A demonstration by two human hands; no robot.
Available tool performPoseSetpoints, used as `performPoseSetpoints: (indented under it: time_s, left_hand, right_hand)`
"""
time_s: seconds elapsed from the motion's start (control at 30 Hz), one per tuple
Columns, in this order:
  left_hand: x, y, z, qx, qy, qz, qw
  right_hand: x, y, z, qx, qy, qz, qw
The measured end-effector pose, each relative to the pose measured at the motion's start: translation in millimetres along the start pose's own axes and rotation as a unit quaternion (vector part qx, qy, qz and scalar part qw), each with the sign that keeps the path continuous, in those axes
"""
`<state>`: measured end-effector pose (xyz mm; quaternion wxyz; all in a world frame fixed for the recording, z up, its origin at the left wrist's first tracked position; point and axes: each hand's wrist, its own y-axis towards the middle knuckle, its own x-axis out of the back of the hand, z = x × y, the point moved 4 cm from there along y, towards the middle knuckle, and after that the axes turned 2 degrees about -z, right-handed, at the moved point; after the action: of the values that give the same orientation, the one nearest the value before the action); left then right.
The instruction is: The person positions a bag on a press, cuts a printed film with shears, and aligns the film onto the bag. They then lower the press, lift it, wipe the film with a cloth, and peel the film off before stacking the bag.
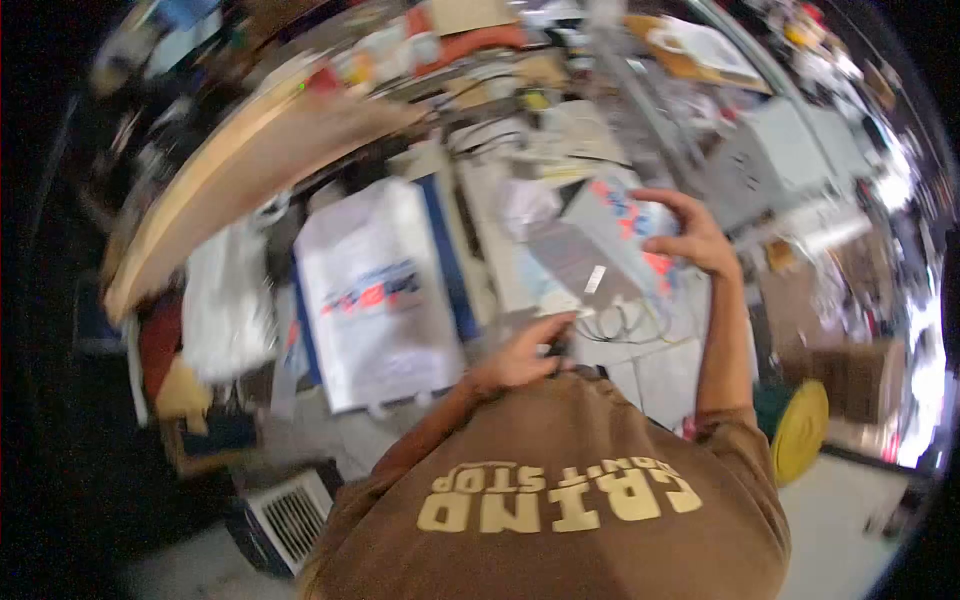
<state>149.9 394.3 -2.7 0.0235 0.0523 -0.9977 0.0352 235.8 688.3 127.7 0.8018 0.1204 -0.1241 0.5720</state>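
A grey box-shaped package (590, 262) with red and blue print and a small white label lies tilted ahead of me. My right hand (692, 235) curves over its printed right side, thumb and forefinger bent against it. Closer to my body, my left hand (525, 357) is closed beside a small dark item (557, 350), partly hidden and blurred. Between the package and my shirt runs a thin looped cable (620, 325) on the pale surface. Left of the package stands a white bag (375, 300) with red and blue lettering and dark blue sides.
A long curved wooden-looking edge (230, 160) crosses the upper left. White plastic bags (228, 300) lie below it. Papers and tools crowd the far side, blurred. To the right are a grey metal cabinet (765, 150), cardboard boxes (855, 380) and a yellow round lid (802, 430).
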Motion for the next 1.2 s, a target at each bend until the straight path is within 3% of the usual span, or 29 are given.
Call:
performPoseSetpoints:
  time_s: [0.07,0.1,0.17,0.27,0.4,0.47,0.6,0.7,0.8,0.83,0.97,1.13,1.2]
  left_hand:
    - [-5.5,-10.0,-7.7,0.043,-0.064,-0.011,0.997]
    - [-6.1,-11.6,-7.3,-0.002,-0.077,-0.057,0.995]
    - [-0.9,-26.3,10.1,0.116,-0.064,-0.061,0.989]
    - [3.0,-43.1,24.1,0.037,-0.022,-0.114,0.993]
    - [8.9,-61.4,26.8,0.013,0.060,-0.171,0.983]
    - [12.7,-72.0,18.0,0.041,0.065,-0.199,0.977]
    - [15.5,-79.3,10.5,0.030,0.050,-0.195,0.979]
    - [18.2,-86.6,-6.6,0.015,0.052,-0.203,0.978]
    - [22.0,-88.3,-22.5,0.049,0.049,-0.211,0.975]
    - [24.8,-88.7,-24.0,0.021,0.077,-0.219,0.973]
    - [28.0,-86.8,-24.1,0.051,0.091,-0.220,0.970]
    - [28.0,-76.7,-27.1,0.068,0.064,-0.221,0.971]
    - [29.1,-70.8,-42.1,0.026,0.090,-0.229,0.969]
  right_hand:
    - [-16.3,9.2,3.7,-0.007,0.029,0.006,1.000]
    - [-23.7,12.9,7.6,-0.025,0.037,0.010,0.999]
    - [-41.1,19.9,17.6,-0.044,0.048,0.033,0.997]
    - [-53.8,26.1,21.6,-0.035,0.048,0.055,0.997]
    - [-65.7,35.4,27.2,-0.027,0.043,0.069,0.996]
    - [-70.7,39.4,30.0,-0.014,-0.002,0.089,0.996]
    - [-77.8,43.4,30.4,0.006,-0.038,0.085,0.996]
    - [-87.8,45.3,39.4,0.004,0.014,0.103,0.995]
    - [-88.3,44.4,44.3,0.045,-0.057,0.119,0.990]
    - [-89.4,45.5,42.2,0.065,-0.058,0.129,0.988]
    - [-92.9,41.7,54.8,0.006,-0.005,0.141,0.990]
    - [-98.8,37.8,59.9,0.026,0.013,0.168,0.985]
    - [-100.2,37.8,61.6,0.033,-0.011,0.175,0.984]
